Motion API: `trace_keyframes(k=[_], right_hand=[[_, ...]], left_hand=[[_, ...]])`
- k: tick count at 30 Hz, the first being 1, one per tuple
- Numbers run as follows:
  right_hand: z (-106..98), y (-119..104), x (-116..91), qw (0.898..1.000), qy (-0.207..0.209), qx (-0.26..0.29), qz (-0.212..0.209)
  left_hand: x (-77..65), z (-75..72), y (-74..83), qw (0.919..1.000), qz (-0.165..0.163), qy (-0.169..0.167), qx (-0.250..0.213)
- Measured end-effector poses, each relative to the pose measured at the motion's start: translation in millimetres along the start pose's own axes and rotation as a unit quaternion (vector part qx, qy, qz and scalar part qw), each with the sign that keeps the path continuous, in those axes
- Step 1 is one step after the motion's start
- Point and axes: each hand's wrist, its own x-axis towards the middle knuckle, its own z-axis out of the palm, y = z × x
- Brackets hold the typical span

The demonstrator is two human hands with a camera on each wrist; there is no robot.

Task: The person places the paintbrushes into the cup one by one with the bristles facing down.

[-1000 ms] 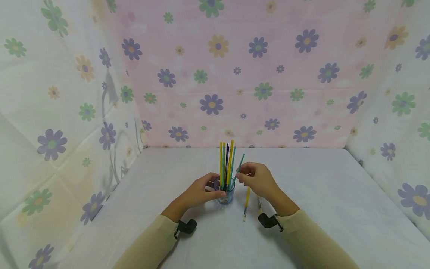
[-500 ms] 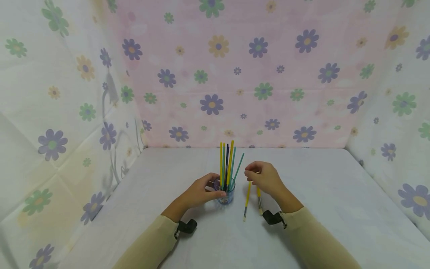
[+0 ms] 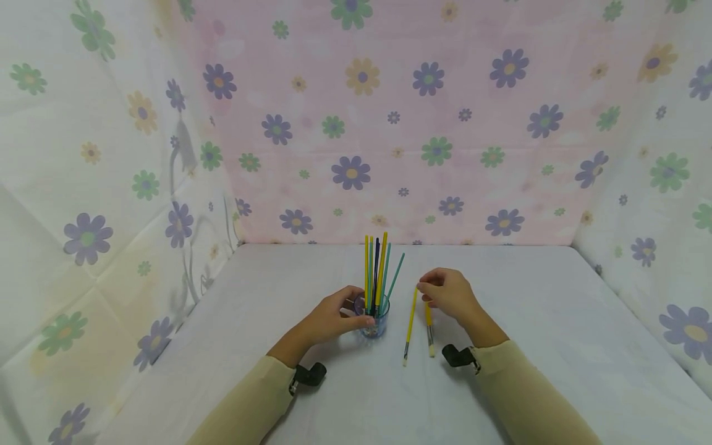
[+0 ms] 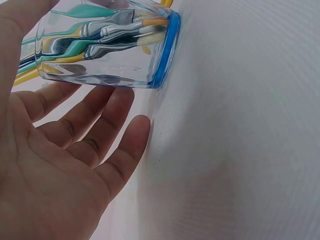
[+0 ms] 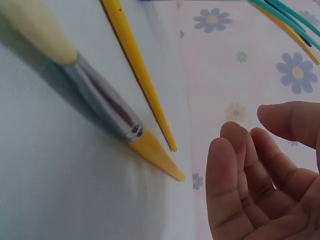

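Observation:
A clear cup (image 3: 376,329) with a blue base stands on the table, bristle ends of several paintbrushes (image 4: 125,32) down inside it. Yellow, teal and dark blue handles (image 3: 381,272) rise above its rim, one teal handle leaning right. My left hand (image 3: 329,316) holds the cup from the left, thumb across its front and fingertips at its far side. To the right, two yellow paintbrushes lie on the table: a thin one (image 3: 411,321) and a thicker one (image 5: 97,92). My right hand (image 3: 449,298) hovers over their handle ends, fingers loosely bent and nothing between them.
A white cloth covers the table (image 3: 300,266). Behind it hangs a pink flowered backdrop (image 3: 378,123), with white flowered cloth (image 3: 111,247) along the left and more on the right. Black wrist cameras (image 3: 313,374) sit at both sleeves.
My right hand has let go of the leaning teal paintbrush in the cup and moved right, over the two yellow brushes. The left hand and cup have stayed put.

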Motion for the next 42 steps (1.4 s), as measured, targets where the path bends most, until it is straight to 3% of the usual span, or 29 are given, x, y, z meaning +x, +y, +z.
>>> trace_keyframes(k=[5, 11, 20, 29, 42], right_hand=[[-3, 4, 1, 1.000, 0.005, -0.006, 0.026], [-6, 10, 3, 0.998, -0.005, -0.010, 0.060], [-9, 21, 7, 0.993, -0.011, -0.059, 0.105], [-9, 24, 5, 0.989, -0.032, -0.076, 0.125], [-7, 23, 6, 0.986, -0.032, -0.095, 0.132]], left_hand=[[0.8, -0.1, -1.8, 0.9999, 0.014, -0.004, -0.007], [0.9, 0.9, -1.5, 1.0000, 0.004, -0.001, -0.003], [-0.1, 1.2, 0.6, 0.9999, -0.005, 0.006, 0.008], [-0.9, 0.9, 2.2, 0.9998, -0.008, 0.009, 0.014], [-0.2, 0.9, 1.6, 0.9998, -0.016, 0.008, 0.012]])
